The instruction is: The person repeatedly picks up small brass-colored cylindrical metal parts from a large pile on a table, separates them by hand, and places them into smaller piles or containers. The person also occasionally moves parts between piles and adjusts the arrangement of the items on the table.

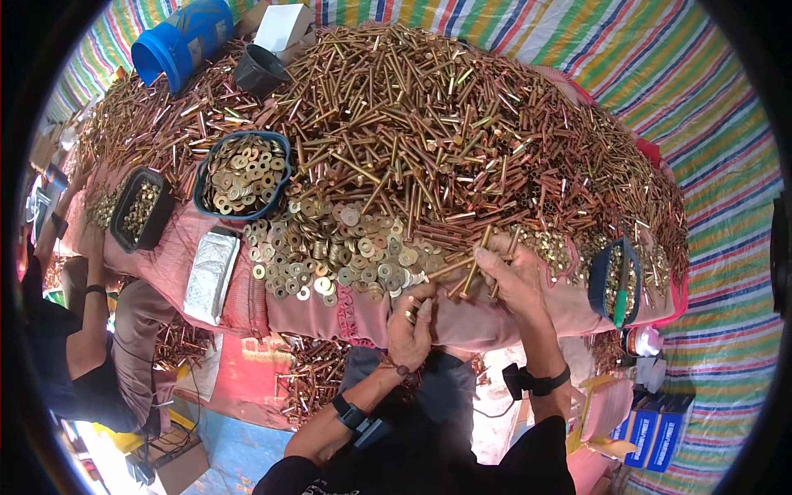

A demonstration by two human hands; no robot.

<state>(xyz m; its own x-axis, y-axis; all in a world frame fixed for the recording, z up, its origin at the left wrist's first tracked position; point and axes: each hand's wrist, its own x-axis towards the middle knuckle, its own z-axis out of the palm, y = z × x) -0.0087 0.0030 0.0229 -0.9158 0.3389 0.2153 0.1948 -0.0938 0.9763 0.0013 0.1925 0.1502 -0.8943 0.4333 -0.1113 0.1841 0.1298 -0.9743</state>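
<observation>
My right hand [513, 276] is closed around several long brass-coloured bolts [472, 271] that fan out between thumb and fingers over the front edge of the heap. Just left of it and lower, my left hand [410, 337] is curled, thumb against fingers. Small brass-coloured metal shows at its fingertips, too small to name. Loose flat washers [330, 247] lie spread beyond my left hand. A blue-rimmed basin [200, 186] heaped with washers stands farther left. Small nuts [540, 245] lie loose beside my right hand.
A huge pile of bolts [429, 124] covers the pink-cloth table [313, 318]. Dark tubs of nuts stand left [122, 223] and right [599, 289]. A silvery wrapped block [212, 276], a blue bucket [157, 58] and a black cup [256, 73] stand about. Another person's arm [91, 322] reaches in at left.
</observation>
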